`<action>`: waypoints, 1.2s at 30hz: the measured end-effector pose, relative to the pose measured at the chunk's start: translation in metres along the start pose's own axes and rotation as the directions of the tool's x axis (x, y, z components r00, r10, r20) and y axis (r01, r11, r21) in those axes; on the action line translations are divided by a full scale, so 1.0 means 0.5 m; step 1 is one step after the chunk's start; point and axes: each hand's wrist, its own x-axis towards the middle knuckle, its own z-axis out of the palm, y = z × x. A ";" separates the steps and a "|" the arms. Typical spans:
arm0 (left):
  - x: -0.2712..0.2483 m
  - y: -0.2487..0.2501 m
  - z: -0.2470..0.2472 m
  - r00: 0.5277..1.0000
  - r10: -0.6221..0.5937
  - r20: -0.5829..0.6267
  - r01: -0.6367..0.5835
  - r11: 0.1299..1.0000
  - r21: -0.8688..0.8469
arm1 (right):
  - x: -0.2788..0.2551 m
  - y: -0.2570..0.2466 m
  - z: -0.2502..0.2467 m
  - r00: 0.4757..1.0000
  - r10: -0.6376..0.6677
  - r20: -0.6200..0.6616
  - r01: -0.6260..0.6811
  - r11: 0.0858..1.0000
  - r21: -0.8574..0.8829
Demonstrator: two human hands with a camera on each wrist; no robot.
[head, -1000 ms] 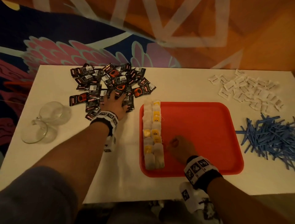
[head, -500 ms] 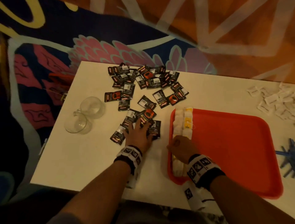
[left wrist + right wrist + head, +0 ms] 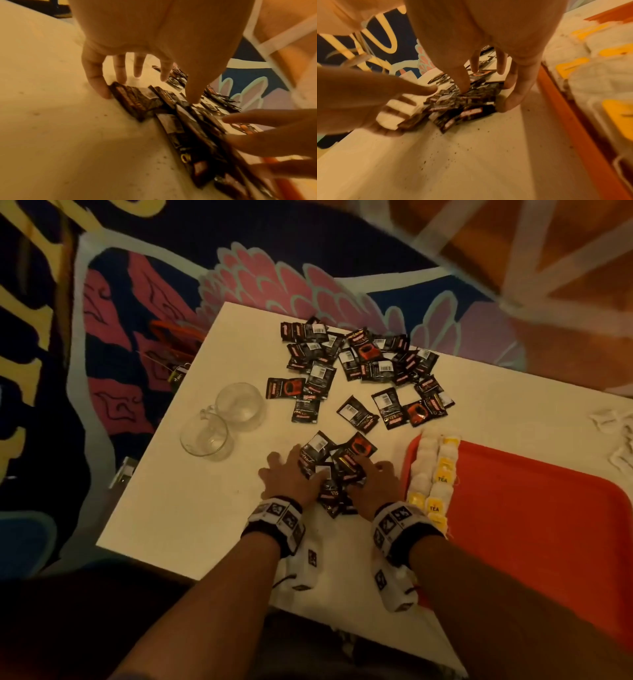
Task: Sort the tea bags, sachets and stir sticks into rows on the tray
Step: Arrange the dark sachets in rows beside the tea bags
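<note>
Both hands, left hand [image 3: 291,470] and right hand [image 3: 375,481], fingers spread, press small sachet pile [image 3: 334,470] between them — just beside red tray [image 3: 534,508] edge, bare table [image 3: 191,501] leftward.

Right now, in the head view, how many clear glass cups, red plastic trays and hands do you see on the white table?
Clear glass cups: 2
Red plastic tray: 1
Hands: 2, left hand and right hand
Total: 5

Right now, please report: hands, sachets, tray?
Left hand and right hand open, pressing a sachet bunch together on the table. Tray holds only tea bags. Loose sachets beyond; glass cups left, clear of path.
</note>
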 end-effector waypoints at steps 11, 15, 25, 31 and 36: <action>-0.011 0.041 0.071 1.000 -0.007 -0.003 0.006 0.968 -0.249 | -0.009 -0.013 0.042 0.998 -0.069 0.011 0.066 0.985 0.158; -0.005 0.041 0.060 0.999 0.023 -0.028 -0.029 0.976 -0.215 | -0.023 -0.025 0.051 0.992 -0.104 0.072 0.087 0.974 0.207; 0.009 -0.009 0.031 0.988 0.152 -0.018 -0.138 0.831 -0.538 | -0.010 0.012 0.017 1.000 0.004 0.029 -0.019 0.830 0.558; -0.032 0.027 0.015 0.928 0.362 0.085 -0.252 0.781 -0.572 | -0.021 -0.019 -0.009 0.968 0.026 0.248 -0.228 0.495 0.838; -0.069 0.081 0.007 0.917 0.370 0.148 -0.189 0.731 -0.656 | -0.031 -0.036 -0.033 0.996 -0.067 0.052 -0.007 0.549 0.836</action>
